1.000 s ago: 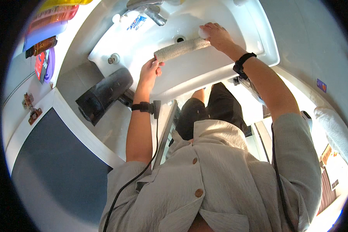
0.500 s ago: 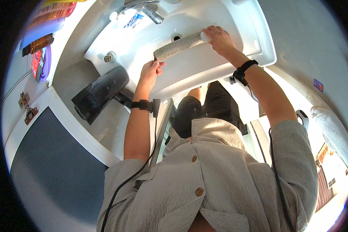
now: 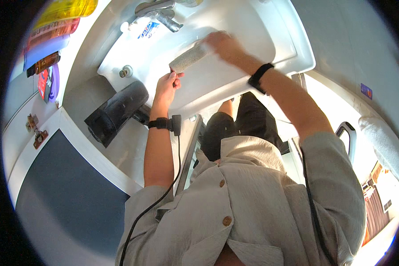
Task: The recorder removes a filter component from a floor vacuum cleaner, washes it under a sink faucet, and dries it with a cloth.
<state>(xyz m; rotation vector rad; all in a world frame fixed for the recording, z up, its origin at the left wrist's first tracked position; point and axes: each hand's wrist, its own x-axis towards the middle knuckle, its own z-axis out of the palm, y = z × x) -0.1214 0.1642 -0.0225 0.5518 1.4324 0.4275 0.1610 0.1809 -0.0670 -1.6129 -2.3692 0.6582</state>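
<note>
Over the white washbasin (image 3: 195, 98), a greyish-beige, rough-textured roller (image 3: 187, 59) is held at a slant, its near left end lower. My left hand (image 3: 166, 87) is closed on a thin dark part at that end. My right hand (image 3: 226, 45) is at the roller's far right end, smeared by motion. Its fingers and anything in them cannot be made out. Behind the roller is the metal tap (image 3: 167, 21).
A black hair dryer (image 3: 119, 108) lies left of the basin, close to my left forearm. A white tube with blue print (image 3: 148, 29) lies by the tap. Several bottles (image 3: 53, 29) stand at upper left above an open cabinet door (image 3: 75, 186). A light towel (image 3: 381, 142) hangs at right.
My right hand has moved left along the roller, covering more of its far end, and now blurs. The white piece seen by its fingers is hidden. My left hand keeps its grip, slightly lower left.
</note>
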